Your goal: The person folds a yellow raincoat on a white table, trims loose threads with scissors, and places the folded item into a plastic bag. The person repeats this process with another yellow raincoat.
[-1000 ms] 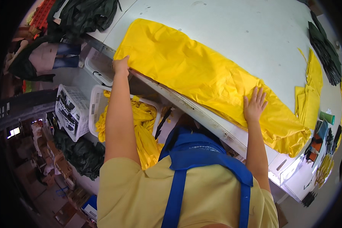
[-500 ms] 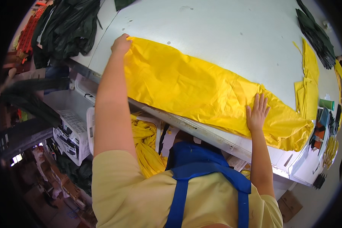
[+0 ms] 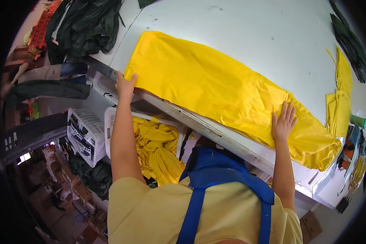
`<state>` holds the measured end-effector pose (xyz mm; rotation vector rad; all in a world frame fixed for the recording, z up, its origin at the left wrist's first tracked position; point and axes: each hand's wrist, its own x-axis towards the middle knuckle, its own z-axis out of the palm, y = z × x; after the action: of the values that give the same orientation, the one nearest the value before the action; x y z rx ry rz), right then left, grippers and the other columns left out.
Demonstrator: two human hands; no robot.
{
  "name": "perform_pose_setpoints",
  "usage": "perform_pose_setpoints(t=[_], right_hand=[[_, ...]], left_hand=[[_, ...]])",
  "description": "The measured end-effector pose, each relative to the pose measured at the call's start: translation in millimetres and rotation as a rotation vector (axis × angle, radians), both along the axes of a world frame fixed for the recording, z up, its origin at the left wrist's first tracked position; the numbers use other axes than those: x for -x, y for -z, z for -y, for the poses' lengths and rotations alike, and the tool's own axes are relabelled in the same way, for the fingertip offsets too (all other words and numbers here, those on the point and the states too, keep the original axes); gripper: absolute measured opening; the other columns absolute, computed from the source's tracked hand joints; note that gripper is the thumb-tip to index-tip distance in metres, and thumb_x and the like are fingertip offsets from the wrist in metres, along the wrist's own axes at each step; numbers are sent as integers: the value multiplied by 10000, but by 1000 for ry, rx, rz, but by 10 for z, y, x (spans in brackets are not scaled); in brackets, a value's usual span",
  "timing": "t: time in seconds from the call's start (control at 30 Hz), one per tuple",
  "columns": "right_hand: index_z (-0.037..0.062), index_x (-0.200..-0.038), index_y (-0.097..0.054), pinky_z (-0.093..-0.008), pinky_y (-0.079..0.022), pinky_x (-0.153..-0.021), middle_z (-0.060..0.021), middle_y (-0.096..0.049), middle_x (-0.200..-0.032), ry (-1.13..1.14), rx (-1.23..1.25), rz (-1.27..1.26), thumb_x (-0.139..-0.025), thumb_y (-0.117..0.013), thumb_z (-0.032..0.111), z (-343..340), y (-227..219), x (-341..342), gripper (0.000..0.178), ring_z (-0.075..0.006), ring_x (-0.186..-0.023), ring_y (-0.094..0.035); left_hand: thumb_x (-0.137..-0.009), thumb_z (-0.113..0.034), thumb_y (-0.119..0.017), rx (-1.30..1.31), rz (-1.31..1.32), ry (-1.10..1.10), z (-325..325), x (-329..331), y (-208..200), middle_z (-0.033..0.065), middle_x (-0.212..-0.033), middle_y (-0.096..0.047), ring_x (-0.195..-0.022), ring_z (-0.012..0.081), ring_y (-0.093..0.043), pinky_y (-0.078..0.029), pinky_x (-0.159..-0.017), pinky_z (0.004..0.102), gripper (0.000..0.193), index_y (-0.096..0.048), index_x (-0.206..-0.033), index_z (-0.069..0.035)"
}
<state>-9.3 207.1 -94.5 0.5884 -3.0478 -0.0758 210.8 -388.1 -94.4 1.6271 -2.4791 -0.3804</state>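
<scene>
A long folded piece of glossy yellow coated fabric (image 3: 207, 81) lies slantwise along the near edge of the white table (image 3: 248, 36). Its left part is fairly smooth, while the right end is bunched and wrinkled. My left hand (image 3: 126, 86) is at its near left corner, by the table edge, with thumb and forefinger apart around the corner; the other fingers are partly hidden. Toward the right end, my right hand (image 3: 284, 124) rests flat on the fabric, fingers stretched out.
Dark green garments (image 3: 87, 28) are heaped at the far left. More yellow pieces (image 3: 339, 95) and a dark bundle (image 3: 349, 44) lie at the right. Below the table edge, a white basket (image 3: 108, 134) holds yellow fabric. Another person's hand (image 3: 6, 89) is beside dark cloth at left.
My left hand has come from the far left corner of the yellow fabric to the near left corner, its fingers now apart. My right hand stays flat on the fabric.
</scene>
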Motion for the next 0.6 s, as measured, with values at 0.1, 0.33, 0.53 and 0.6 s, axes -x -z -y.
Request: perform_pose_setpoints(t=[0.1, 0.33, 0.53, 0.6], right_hand=[[177, -1460, -240, -558, -82, -1104, -88, -170, -1530, 4, -3, 14, -917, -438, 474, 29, -55, -21, 650, -319, -1407, -132], [113, -1466, -188, -552, -79, -1100, -220, -105, -1514, 136, 354, 327, -902, -438, 531, 168, -103, -348, 746, -376, -1407, -75], [19, -1449, -183, -540, -18, -1104, -255, -81, -1507, 46, 226, 251, -844, -449, 628, 329, -264, -798, 898, -391, -1408, -21], [21, -1447, -188, -535, -27, -1105, -250, -77, -1509, 38, 251, 259, -861, -450, 594, 337, -264, -788, 860, -386, -1409, -23]], left_hand=[[-737, -292, -735, -165, -41, 161, 162, -82, -53, 188, -1120, -590, -1046, 351, -553, -450, -883, 388, 634, -489, -1232, 19], [-786, -73, -631, -1232, -834, -115, 392, -91, -609, 115, -1097, -619, -1022, 255, -596, -494, -860, 398, 377, -554, -1151, -19], [-839, -190, -535, -1533, -1429, 729, -438, 126, -2527, 166, -1266, -506, -1176, 317, -470, -356, -1016, 442, 469, -470, -1269, -17], [-839, -169, -538, -1588, -1466, 945, -1159, 524, -3163, 152, -1202, -516, -1113, 293, -489, -381, -976, 420, 418, -480, -1226, -20]])
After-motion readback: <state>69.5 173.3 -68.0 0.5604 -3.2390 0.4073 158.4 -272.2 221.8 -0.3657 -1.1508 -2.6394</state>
